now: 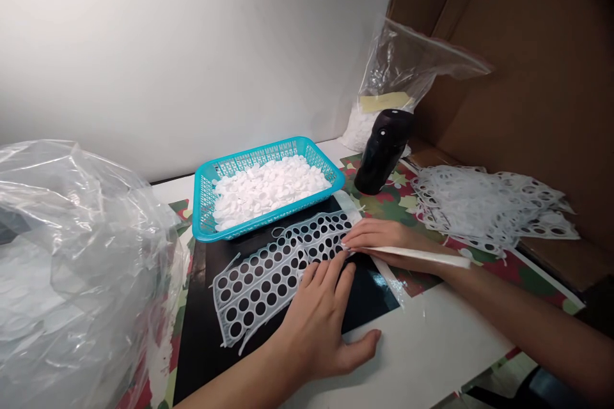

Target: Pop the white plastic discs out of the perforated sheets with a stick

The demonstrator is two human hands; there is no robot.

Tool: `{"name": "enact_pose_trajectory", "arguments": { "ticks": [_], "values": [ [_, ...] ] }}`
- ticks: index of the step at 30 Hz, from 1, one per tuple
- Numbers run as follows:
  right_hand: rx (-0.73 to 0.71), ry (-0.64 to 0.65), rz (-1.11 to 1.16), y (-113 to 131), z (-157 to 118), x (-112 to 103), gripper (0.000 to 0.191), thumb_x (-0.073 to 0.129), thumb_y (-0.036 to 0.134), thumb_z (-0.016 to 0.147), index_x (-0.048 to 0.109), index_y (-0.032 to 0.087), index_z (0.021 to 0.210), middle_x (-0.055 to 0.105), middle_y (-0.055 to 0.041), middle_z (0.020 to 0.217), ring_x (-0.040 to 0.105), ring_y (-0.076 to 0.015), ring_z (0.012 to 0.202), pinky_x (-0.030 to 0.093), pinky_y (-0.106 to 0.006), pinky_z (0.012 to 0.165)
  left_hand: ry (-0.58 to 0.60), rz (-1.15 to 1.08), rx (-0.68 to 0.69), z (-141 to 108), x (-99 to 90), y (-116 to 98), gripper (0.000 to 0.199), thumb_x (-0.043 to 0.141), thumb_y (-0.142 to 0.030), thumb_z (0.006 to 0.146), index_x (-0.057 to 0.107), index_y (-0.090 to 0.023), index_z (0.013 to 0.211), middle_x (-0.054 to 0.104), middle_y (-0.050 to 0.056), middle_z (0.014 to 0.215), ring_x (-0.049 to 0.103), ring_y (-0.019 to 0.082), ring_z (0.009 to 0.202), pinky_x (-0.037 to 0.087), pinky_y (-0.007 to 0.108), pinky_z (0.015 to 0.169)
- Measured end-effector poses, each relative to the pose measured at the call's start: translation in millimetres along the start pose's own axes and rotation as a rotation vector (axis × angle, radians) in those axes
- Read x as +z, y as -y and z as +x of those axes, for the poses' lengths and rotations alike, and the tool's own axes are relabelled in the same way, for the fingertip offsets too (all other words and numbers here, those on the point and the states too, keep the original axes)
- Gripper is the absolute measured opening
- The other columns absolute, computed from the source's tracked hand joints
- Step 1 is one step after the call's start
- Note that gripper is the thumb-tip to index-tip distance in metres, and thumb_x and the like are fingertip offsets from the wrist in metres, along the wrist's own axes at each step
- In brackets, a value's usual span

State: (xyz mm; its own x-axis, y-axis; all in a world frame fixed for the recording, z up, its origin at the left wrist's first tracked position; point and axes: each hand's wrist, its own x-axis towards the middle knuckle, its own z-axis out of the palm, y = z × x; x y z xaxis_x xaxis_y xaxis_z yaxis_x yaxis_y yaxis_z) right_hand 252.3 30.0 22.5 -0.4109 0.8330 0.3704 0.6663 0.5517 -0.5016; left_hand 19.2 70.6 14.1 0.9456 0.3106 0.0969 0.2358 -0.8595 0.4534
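A translucent white plastic sheet (pixel 263 282) full of round holes lies at an angle on a black board (pixel 199 345). My left hand (pixel 319 323) rests with fingertips on the sheet's near edge, fingers stretched out and thumb apart. At the sheet's right end, my right hand (pixel 391 238) is closed around a slim white stick-like tool (pixel 439 257), whose back end points right. The tool's tip is hidden by the fingers. Just behind the sheet stands a turquoise basket (pixel 268 216) holding many small white discs (pixel 271 188).
A large clear plastic bag (pixel 96 255) with white contents fills the left side. A black bottle-shaped object (pixel 384 153) stands right of the basket, before a zip bag (pixel 393 57). More perforated sheets (pixel 489 201) are piled at right by a brown cardboard wall (pixel 518 89).
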Motion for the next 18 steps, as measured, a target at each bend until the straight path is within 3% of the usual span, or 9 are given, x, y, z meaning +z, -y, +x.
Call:
{"name": "enact_pose_trajectory", "arguments": {
  "ticks": [4,7,14,18],
  "values": [
    [0.079,-0.132,-0.018,0.7,-0.1,0.8,0.023,0.046,0.022,0.099,0.066,0.017,0.106,0.072,-0.0086,0.103,0.066,-0.0173,0.097,0.052,-0.032,0.09,0.02,-0.001,-0.007,0.0,-0.5,0.9,0.076,0.057,-0.057,0.081,0.043,-0.008,0.137,0.035,0.017,0.15,0.041,0.036,0.128,0.029,0.052,0.107],
    [0.146,-0.163,0.024,-0.2,-1.1,1.1,0.019,0.049,0.022,0.097,0.066,0.019,0.105,0.072,-0.0067,0.1,0.067,-0.0171,0.093,0.053,-0.03,0.085,0.027,-0.005,-0.006,-0.1,-1.2,0.7,0.076,0.055,-0.057,0.082,0.043,-0.008,0.138,0.034,0.016,0.151,0.041,0.035,0.129,0.029,0.051,0.108],
    [0.053,-0.043,0.028,0.7,-0.6,-2.4,0.02,0.048,0.019,0.097,0.066,0.018,0.107,0.073,-0.0057,0.102,0.066,-0.0166,0.098,0.051,-0.031,0.091,0.043,0.013,-0.014,0.6,-3.3,-1.9,0.076,0.058,-0.055,0.08,0.043,-0.007,0.137,0.031,0.017,0.152,0.044,0.037,0.124,0.035,0.053,0.102],
    [0.09,0.014,0.06,1.0,-1.5,-7.2,0.02,0.05,0.022,0.097,0.067,0.019,0.107,0.072,-0.0058,0.105,0.065,-0.0175,0.104,0.05,-0.033,0.094,0.033,0.019,-0.008,0.2,-2.8,-1.5,0.076,0.057,-0.056,0.08,0.044,-0.007,0.136,0.029,0.019,0.153,0.045,0.037,0.122,0.036,0.053,0.1]
  ]
}}
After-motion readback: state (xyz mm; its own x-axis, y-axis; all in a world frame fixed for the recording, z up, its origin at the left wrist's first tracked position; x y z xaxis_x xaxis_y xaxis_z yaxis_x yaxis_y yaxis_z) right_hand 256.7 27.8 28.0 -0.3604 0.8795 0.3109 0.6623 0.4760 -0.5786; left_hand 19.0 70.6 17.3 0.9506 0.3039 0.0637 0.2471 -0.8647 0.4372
